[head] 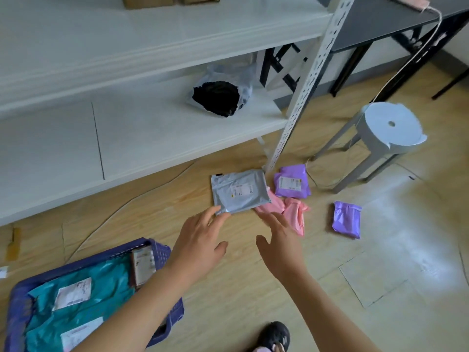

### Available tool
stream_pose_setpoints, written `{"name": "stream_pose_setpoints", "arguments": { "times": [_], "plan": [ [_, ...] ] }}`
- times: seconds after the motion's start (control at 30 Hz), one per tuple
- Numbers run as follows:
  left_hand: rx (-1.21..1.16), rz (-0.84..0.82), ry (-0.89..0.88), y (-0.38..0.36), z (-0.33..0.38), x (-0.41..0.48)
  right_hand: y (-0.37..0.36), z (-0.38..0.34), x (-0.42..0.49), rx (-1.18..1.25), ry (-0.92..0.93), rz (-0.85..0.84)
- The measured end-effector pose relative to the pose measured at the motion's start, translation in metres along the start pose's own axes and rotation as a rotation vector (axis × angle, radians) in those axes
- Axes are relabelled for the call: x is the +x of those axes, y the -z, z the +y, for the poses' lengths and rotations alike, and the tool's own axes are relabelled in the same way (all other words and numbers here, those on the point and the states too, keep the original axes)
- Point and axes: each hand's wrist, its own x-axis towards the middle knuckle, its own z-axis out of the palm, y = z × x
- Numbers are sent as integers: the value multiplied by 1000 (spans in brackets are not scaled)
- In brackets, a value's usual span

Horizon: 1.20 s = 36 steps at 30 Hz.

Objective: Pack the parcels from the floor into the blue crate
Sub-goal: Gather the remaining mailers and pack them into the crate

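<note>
Lying just ahead, the grey parcel (239, 191) meets the spread left hand (203, 240) at its corner; the right hand (279, 243) hovers spread.

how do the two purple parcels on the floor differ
The purple parcel by the shelf post shows a white label; the lone purple parcel shows none. The first lies beside the pink parcels; the second lies apart, to the right. Both are purple mailers on the floor.

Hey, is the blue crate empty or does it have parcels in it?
Partly filled. Teal parcels with white labels lie inside the blue crate, and a small labelled box stands against its far wall.
</note>
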Motion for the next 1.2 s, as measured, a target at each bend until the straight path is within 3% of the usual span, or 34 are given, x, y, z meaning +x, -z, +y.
{"name": "stream_pose_setpoints", "arguments": {
  "times": [0.43, 1.0, 1.2],
  "plan": [
    [-61, -93, -24, -54, 157, 124, 114, 163, 54, 46, -138, 32],
    [-177, -200, -17, -119, 203, 313, 150, 280, 204, -18, -309, 0],
    [-190, -227, -45, -203, 220, 381, 119, 358, 257, -56, -342, -45]
  ]
}}
